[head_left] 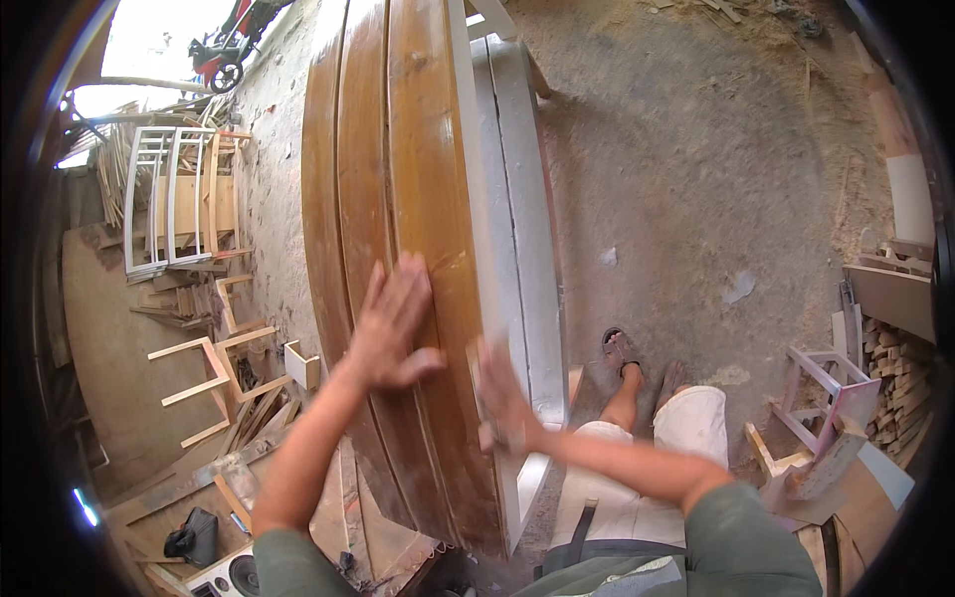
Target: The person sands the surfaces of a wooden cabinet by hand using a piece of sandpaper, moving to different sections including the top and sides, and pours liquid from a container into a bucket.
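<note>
Brown plank panel (373, 199) spans mid-view as, from afar, I rest the left hand (393, 323) flat, grasping nothing; the right hand (507, 400) blurs along its edge, grip unclear. Seemingly steadying, it next calls for even, two-handed pressure.

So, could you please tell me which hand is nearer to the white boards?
Right: the right hand is at the edge of the brown plank top, beside the white boards; the left hand is over that top, farther left.
</note>
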The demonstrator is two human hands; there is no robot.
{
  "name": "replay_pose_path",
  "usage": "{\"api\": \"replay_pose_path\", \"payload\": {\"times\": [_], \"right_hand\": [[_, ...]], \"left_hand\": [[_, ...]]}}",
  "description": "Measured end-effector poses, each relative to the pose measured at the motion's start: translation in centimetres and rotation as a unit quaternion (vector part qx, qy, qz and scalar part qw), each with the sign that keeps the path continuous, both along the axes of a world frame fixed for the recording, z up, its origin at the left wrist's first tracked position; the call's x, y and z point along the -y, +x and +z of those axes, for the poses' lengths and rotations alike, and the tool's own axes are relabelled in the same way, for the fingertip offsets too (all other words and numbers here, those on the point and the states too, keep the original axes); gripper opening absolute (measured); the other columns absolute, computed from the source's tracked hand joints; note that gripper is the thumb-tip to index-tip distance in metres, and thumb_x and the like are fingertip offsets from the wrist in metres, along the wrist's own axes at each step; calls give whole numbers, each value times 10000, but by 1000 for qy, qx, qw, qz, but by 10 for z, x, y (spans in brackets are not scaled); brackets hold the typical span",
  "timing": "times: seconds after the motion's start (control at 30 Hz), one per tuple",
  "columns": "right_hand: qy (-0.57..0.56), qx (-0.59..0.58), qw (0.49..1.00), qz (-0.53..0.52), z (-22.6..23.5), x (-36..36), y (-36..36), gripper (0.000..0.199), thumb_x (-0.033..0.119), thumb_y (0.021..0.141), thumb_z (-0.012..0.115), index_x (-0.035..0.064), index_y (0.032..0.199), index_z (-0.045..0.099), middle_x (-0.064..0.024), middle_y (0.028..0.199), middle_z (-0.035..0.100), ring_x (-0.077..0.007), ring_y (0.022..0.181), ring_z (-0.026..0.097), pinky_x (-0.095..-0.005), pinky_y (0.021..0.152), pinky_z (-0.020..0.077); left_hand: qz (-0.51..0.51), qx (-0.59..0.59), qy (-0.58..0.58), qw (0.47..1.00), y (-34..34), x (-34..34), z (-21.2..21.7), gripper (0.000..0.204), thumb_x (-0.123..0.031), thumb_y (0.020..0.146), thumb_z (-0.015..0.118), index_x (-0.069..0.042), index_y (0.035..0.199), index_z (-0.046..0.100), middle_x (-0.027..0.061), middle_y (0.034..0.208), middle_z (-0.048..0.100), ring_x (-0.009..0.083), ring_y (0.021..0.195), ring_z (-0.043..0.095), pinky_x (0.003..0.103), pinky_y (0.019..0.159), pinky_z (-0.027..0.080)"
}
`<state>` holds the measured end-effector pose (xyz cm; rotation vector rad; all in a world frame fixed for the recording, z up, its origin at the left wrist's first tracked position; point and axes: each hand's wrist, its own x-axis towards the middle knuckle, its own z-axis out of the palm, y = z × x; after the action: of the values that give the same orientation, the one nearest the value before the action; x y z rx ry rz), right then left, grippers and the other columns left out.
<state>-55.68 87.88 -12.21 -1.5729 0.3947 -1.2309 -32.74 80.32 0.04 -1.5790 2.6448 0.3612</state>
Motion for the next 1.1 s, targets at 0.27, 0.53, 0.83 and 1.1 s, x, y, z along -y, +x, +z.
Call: {"api": "replay_pose_path", "payload": {"times": [0.27, 0.53, 0.83, 1.1], "right_hand": [[206, -35, 974, 89, 15, -20, 14, 871, 553, 1008, 445, 44, 1607, 69, -247, 1664, 8, -395, 1547, -15, -552, 1231, 26], [36, -35, 998, -41, -4, 249, 72, 811, 398, 1004, 525, 43, 1604, 110, -190, 1679, 30, -385, 1548, -5, -513, 1242, 32], [100, -47, 989, 99, 19, -4, -7, 975, 645, 988, 380, -6, 1585, -34, -304, 1636, -76, -455, 1525, -83, -605, 1218, 3], [123, -23, 992, -23, -9, 298, 72, 855, 479, 994, 478, 27, 1605, 86, -232, 1668, -3, -403, 1544, -17, -503, 1244, 36]], "left_hand": [[122, 13, -126, 984, 32, 230, -2, 853, -547, 986, 460, -6, 1585, 185, 177, 1661, 181, 293, 1552, 119, 436, 1252, 74], [150, -4, -102, 983, 27, 251, -11, 835, -517, 983, 462, -22, 1593, 179, 178, 1661, 181, 306, 1545, 152, 439, 1249, 85], [151, -7, -69, 986, 18, 260, -6, 846, -531, 979, 448, -18, 1594, 177, 185, 1659, 184, 321, 1548, 130, 461, 1247, 75], [151, -29, -65, 986, 18, 263, -14, 878, -579, 969, 425, -12, 1593, 179, 176, 1666, 171, 324, 1553, 111, 462, 1247, 59]]}}
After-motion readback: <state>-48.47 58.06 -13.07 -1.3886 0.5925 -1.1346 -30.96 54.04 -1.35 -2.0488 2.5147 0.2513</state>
